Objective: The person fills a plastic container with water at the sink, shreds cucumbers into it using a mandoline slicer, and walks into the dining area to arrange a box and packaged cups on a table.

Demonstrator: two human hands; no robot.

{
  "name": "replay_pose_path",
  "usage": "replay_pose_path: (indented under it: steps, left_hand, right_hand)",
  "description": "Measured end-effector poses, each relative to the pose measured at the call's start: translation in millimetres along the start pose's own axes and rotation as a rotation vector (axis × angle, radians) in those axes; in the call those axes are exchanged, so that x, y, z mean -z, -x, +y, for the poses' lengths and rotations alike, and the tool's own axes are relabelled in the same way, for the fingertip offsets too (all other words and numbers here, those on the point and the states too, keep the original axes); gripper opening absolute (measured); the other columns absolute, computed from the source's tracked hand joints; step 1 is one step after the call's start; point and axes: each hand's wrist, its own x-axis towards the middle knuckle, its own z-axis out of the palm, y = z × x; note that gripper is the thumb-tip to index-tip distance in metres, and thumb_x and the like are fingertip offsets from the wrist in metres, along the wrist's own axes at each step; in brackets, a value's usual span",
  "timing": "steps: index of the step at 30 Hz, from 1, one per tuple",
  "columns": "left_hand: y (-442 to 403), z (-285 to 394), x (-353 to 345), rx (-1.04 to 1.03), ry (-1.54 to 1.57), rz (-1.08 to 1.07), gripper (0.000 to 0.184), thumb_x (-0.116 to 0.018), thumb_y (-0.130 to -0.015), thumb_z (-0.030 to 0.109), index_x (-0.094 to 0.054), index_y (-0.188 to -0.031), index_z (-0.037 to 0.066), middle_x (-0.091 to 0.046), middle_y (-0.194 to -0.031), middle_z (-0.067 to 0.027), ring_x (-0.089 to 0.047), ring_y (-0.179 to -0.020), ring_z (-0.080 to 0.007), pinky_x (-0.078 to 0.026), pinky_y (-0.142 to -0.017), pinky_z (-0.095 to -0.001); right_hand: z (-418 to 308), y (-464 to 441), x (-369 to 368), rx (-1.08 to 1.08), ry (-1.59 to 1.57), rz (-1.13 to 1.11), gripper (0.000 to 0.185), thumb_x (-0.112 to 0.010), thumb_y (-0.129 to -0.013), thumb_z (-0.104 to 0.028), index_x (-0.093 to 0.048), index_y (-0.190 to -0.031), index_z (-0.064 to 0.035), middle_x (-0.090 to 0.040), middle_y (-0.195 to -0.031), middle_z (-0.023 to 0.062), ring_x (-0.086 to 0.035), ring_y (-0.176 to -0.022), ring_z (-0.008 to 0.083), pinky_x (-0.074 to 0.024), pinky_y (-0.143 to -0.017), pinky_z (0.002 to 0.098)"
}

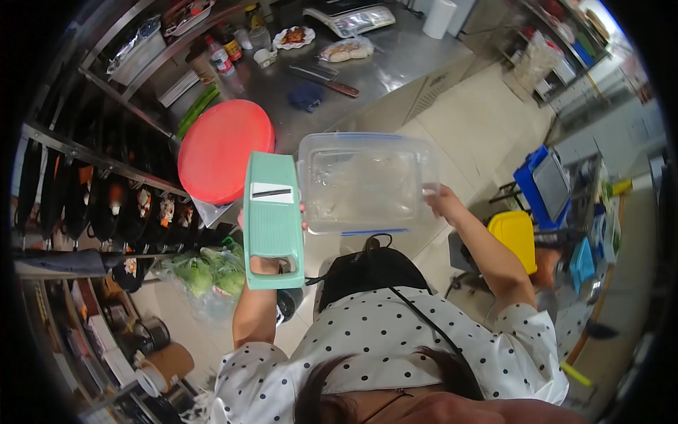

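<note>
A green slicer [274,226] with a white blade plate is held upright-lengthwise in my left hand [265,265], whose fingers are partly hidden behind it. My right hand [441,201] is closed on the right edge of a clear plastic container [367,185] with blue clips. The container is beside the slicer, and its left edge touches or nearly touches it. Behind the slicer, a round red board [226,150] lies at the counter's corner. A knife [332,83] and a dark blue cloth [306,97] rest on the steel counter.
The steel counter [395,67] carries a scale [351,21], a plate of food [294,37] and bottles [219,56]. Bagged green vegetables [200,274] are at the lower left. A yellow bin [513,240] and blue crate [542,185] stand at the right. Shelves line the left.
</note>
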Motion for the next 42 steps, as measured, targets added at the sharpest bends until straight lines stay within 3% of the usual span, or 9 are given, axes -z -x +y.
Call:
replay_pose_path:
  steps: [7, 8, 13, 17, 20, 25, 29, 33, 42]
  left_hand:
    - [-70.6, 7.0, 19.5, -0.123, 0.102, 0.087, 0.068, -0.037, -0.085, 0.053, -0.049, -0.122, -0.003, -0.059, -0.104, -0.0236, -0.062, -0.087, -0.0407, -0.056, -0.063, -0.0506]
    - [-84.3, 3.7, 24.7, -0.146, 0.168, 0.217, 0.067, -0.036, -0.086, 0.053, -0.05, -0.121, -0.002, -0.06, -0.099, -0.0247, -0.063, -0.08, -0.0408, -0.056, -0.062, -0.0498]
    - [-137.0, 17.6, 41.2, -0.091, 0.121, 0.351, 0.065, -0.034, -0.087, 0.053, -0.051, -0.119, -0.001, -0.062, -0.094, -0.0235, -0.064, -0.072, -0.0378, -0.057, -0.058, -0.0425]
    - [-170.9, 30.3, 60.7, -0.053, 0.084, 0.306, 0.079, -0.042, -0.079, 0.066, -0.044, -0.128, 0.003, -0.057, -0.109, -0.0262, -0.063, -0.081, -0.0395, -0.055, -0.07, -0.0457]
    - [-201.9, 35.2, 60.2, -0.124, 0.12, 0.38, 0.082, -0.042, -0.078, 0.067, -0.042, -0.131, 0.004, -0.057, -0.111, -0.0263, -0.063, -0.083, -0.0401, -0.055, -0.07, -0.0452]
    - [-232.2, 40.3, 54.6, -0.162, 0.111, 0.503, 0.084, -0.042, -0.078, 0.068, -0.041, -0.131, 0.004, -0.056, -0.113, -0.0254, -0.063, -0.086, -0.0387, -0.055, -0.071, -0.0448]
    - [-255.1, 43.4, 61.6, -0.303, 0.131, 0.457, 0.079, -0.038, -0.081, 0.062, -0.045, -0.126, -0.003, -0.06, -0.104, -0.0255, -0.064, -0.085, -0.0391, -0.057, -0.067, -0.0466]
    - [-276.7, 50.1, 67.8, -0.345, 0.166, 0.537, 0.083, -0.042, -0.079, 0.065, -0.044, -0.127, -0.003, -0.058, -0.11, -0.0229, -0.061, -0.094, -0.0388, -0.056, -0.067, -0.05]
    - [-314.2, 82.4, 84.2, -0.402, 0.1, 0.49, 0.079, -0.037, -0.083, 0.063, -0.045, -0.127, -0.002, -0.055, -0.118, -0.022, -0.059, -0.102, -0.0374, -0.052, -0.081, -0.0518]
  right_hand:
    - [-81.9, -196.9, -13.9, -0.004, 0.169, -0.291, 0.038, -0.056, -0.077, -0.007, -0.056, -0.114, -0.0018, -0.053, -0.07, 0.0017, -0.045, -0.048, 0.0098, -0.034, -0.041, 0.0251]
    - [-88.5, -220.9, -16.2, -0.003, 0.186, -0.317, 0.038, -0.056, -0.077, -0.006, -0.056, -0.115, -0.0018, -0.054, -0.07, 0.0017, -0.045, -0.047, 0.0097, -0.0339, -0.041, 0.0249]
    - [-97.6, -302.9, -28.8, -0.037, 0.219, -0.396, 0.041, -0.056, -0.076, -0.004, -0.054, -0.117, -0.0019, -0.055, -0.072, 0.0016, -0.046, -0.046, 0.0096, -0.0344, -0.04, 0.0243]
    - [-120.2, -340.1, -42.2, -0.065, 0.191, -0.39, 0.041, -0.054, -0.075, -0.003, -0.054, -0.116, -0.0019, -0.056, -0.072, 0.0021, -0.048, -0.048, 0.0102, -0.0362, -0.041, 0.0247]
    - [-146.7, -376.4, -43.3, -0.064, 0.169, -0.434, 0.04, -0.053, -0.076, -0.004, -0.054, -0.116, -0.0023, -0.056, -0.073, 0.0025, -0.049, -0.05, 0.0097, -0.0364, -0.042, 0.0241]
    - [-177.2, -427.8, -42.7, -0.136, 0.253, -0.509, 0.044, -0.055, -0.079, -0.005, -0.049, -0.123, -0.0021, -0.05, -0.069, -0.0005, -0.041, -0.044, 0.0074, -0.0327, -0.04, 0.0231]
    - [-191.3, -454.5, -48.0, -0.064, 0.202, -0.62, 0.033, -0.053, -0.081, -0.006, -0.053, -0.114, -0.0038, -0.047, -0.066, -0.0027, -0.04, -0.044, 0.0058, -0.0325, -0.04, 0.022]
    - [-212.8, -470.5, -57.1, -0.072, 0.197, -0.665, 0.035, -0.052, -0.08, -0.007, -0.052, -0.115, -0.0039, -0.048, -0.065, -0.0025, -0.042, -0.045, 0.0052, -0.0327, -0.04, 0.0218]
    - [-234.3, -515.8, -78.9, 0.009, 0.334, -0.685, 0.033, -0.056, -0.083, -0.014, -0.054, -0.113, 0.0001, -0.052, -0.062, -0.001, -0.045, -0.045, 0.0068, -0.0321, -0.04, 0.022]
